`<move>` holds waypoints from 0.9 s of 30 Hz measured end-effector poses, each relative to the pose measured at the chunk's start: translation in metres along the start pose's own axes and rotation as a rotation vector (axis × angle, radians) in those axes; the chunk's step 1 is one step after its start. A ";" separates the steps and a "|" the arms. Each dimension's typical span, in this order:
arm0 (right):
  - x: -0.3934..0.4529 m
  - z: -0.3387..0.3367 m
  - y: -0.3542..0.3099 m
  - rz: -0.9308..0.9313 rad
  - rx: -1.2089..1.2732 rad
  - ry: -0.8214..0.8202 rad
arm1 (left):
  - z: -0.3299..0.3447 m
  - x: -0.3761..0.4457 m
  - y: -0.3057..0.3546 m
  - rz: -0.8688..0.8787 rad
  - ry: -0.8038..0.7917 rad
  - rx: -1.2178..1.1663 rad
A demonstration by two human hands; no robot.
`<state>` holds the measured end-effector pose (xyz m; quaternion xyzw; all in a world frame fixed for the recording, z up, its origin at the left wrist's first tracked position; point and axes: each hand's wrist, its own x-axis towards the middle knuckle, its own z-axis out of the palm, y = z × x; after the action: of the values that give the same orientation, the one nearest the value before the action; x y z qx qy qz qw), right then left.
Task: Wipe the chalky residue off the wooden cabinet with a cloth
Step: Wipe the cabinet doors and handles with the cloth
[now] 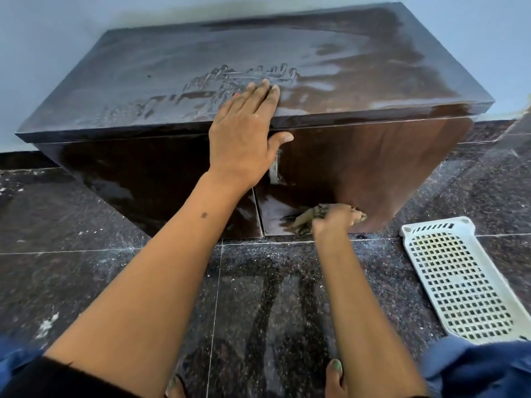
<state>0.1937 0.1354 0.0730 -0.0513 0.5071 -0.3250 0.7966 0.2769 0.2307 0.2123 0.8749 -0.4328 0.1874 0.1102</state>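
Wiping was under way low on the cabinet point(373, 168) front, where the right hand point(334, 218) gripped the cloth point(304, 221); the left hand point(244, 130) lay flat on its still-chalky top, judged next for wiping.

The cabinet point(373, 168) stands against the wall point(43, 38); the basket point(459, 282) lies on the floor point(115, 268) at its right.
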 end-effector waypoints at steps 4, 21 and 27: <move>-0.036 0.039 0.048 -0.108 -0.177 -0.056 | 0.001 0.000 -0.001 0.004 0.003 0.016; -0.012 0.027 0.067 -0.150 -0.411 -0.017 | -0.009 0.002 -0.016 0.116 -0.100 0.036; -0.045 0.010 0.147 -1.018 -1.042 -0.334 | -0.014 -0.008 -0.041 0.089 -0.115 0.123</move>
<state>0.2583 0.2740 0.0526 -0.6991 0.3812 -0.3591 0.4868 0.3017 0.2659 0.2201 0.8693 -0.4644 0.1679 0.0227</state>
